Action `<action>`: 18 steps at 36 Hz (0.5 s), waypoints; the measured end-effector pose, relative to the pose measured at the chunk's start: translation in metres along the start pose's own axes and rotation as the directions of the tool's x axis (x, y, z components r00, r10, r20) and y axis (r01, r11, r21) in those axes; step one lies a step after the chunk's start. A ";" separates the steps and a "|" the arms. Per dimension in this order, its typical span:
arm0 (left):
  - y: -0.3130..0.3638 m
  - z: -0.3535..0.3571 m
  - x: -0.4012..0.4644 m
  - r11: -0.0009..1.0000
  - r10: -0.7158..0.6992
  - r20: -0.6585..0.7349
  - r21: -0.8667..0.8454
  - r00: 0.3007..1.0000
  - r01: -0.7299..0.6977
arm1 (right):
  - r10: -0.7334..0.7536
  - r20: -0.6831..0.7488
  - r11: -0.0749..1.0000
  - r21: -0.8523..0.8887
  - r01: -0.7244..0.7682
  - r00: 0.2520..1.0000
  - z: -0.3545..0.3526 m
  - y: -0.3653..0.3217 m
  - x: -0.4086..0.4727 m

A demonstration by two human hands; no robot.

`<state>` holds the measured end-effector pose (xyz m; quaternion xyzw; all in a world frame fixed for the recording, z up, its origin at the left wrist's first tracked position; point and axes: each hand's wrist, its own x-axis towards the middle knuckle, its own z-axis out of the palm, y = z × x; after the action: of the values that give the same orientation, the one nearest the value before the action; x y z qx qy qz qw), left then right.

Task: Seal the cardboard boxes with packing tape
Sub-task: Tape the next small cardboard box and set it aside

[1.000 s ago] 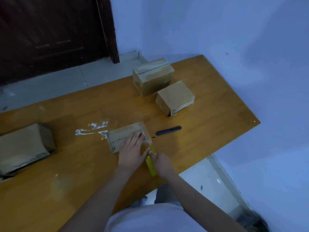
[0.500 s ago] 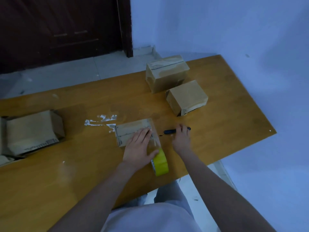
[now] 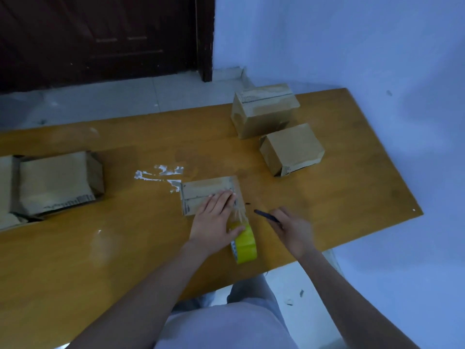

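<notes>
A small flat cardboard box (image 3: 201, 195) lies on the wooden table (image 3: 327, 192). My left hand (image 3: 214, 222) presses flat on its near right part, thumb against the yellow tape roll (image 3: 245, 244). A clear strip of tape runs from the roll up to the box. My right hand (image 3: 293, 231) grips a dark box cutter (image 3: 264, 214), its tip pointing toward the tape strip. Two closed boxes sit at the back right: a larger one (image 3: 264, 112) and a smaller one (image 3: 292, 149).
An open cardboard box (image 3: 57, 182) lies at the table's left. White residue (image 3: 161, 172) marks the table behind the small box. A dark door (image 3: 100, 34) and a blue wall (image 3: 352, 46) stand beyond; the table's near edge is close to my body.
My right hand let go of the tape roll, reached right to the cutter on the table, picked it up and brought it back toward the tape. The left hand stayed on the box.
</notes>
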<state>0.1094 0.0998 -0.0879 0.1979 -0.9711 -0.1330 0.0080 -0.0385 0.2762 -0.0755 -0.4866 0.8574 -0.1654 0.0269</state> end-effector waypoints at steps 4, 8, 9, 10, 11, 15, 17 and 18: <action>0.001 -0.001 0.000 1.000 0.005 -0.014 -0.009 1.000 -0.005 | -0.248 -0.020 0.956 -0.167 0.241 0.969 -0.009 -0.017 0.007; 0.002 -0.004 0.000 1.000 0.000 0.007 -0.022 1.000 0.000 | -0.260 0.011 0.933 -0.256 0.254 0.966 -0.006 -0.028 0.014; 0.002 -0.004 0.000 1.000 -0.002 0.014 -0.022 1.000 0.002 | -0.242 0.024 0.934 -0.266 0.239 0.970 -0.005 -0.029 0.015; 0.002 -0.005 0.000 1.000 -0.007 0.024 -0.023 1.000 0.008 | -0.211 0.034 0.938 -0.273 0.212 0.977 -0.004 -0.027 0.015; 0.002 -0.006 0.000 1.000 -0.014 0.037 -0.023 0.999 0.015 | -0.152 0.049 0.947 -0.279 0.159 0.987 -0.001 -0.024 0.015; 0.002 -0.007 -0.001 1.000 -0.013 0.071 -0.020 0.997 0.015 | 0.189 0.189 0.945 -0.301 -0.127 0.964 0.011 -0.004 0.013; 0.002 -0.005 0.000 1.000 -0.018 0.052 -0.008 0.999 0.018 | 0.341 0.272 0.916 -0.311 -0.253 0.900 0.021 0.002 0.013; 0.002 -0.003 0.000 1.000 -0.016 0.037 -0.004 0.999 0.016 | 0.400 0.298 0.900 -0.307 -0.310 0.867 0.025 0.002 0.014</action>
<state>0.1094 0.1005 -0.0842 0.2033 -0.9692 -0.1387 -0.0104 -0.0423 0.2589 -0.0979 -0.3405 0.9273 0.0415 0.1497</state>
